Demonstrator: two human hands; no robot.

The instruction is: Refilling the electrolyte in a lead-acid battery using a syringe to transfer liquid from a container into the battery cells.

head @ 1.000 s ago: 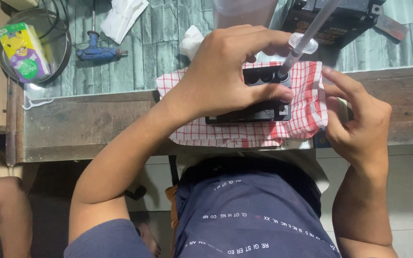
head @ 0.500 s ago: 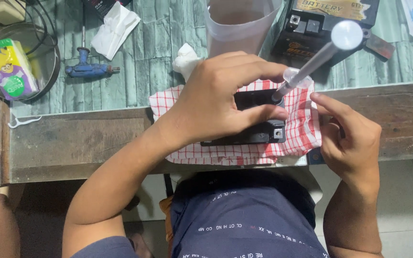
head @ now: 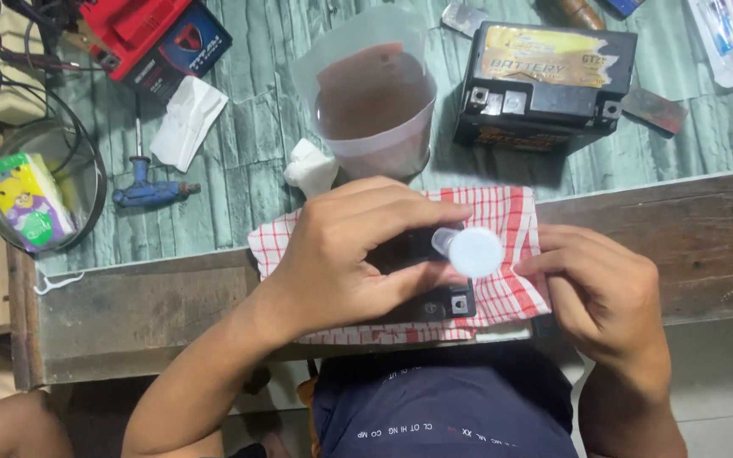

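Observation:
A small black battery [head: 436, 305] lies wrapped in a red-and-white checked cloth [head: 511, 212] on the wooden bench edge [head: 146, 305]. My left hand [head: 341, 254] rests on top of it, with forefinger and thumb closed around a clear syringe [head: 475, 252]. The syringe stands in the battery's top and shows end-on, its round white plunger head facing me. My right hand [head: 604, 297] grips the cloth and the battery's right side. Most of the battery is hidden under my left hand.
Behind the cloth stands a clear plastic cup [head: 375, 102] of brownish liquid, with a bigger black battery [head: 545, 85] to its right. A blue-handled tool [head: 150, 193], white tissues [head: 187, 119], a red box [head: 133, 25] and a metal bowl [head: 86, 178] lie at the left.
The view has shifted, so the bench sits lower and more of the far table shows. The syringe went from slanting up to the right to pointing straight at me.

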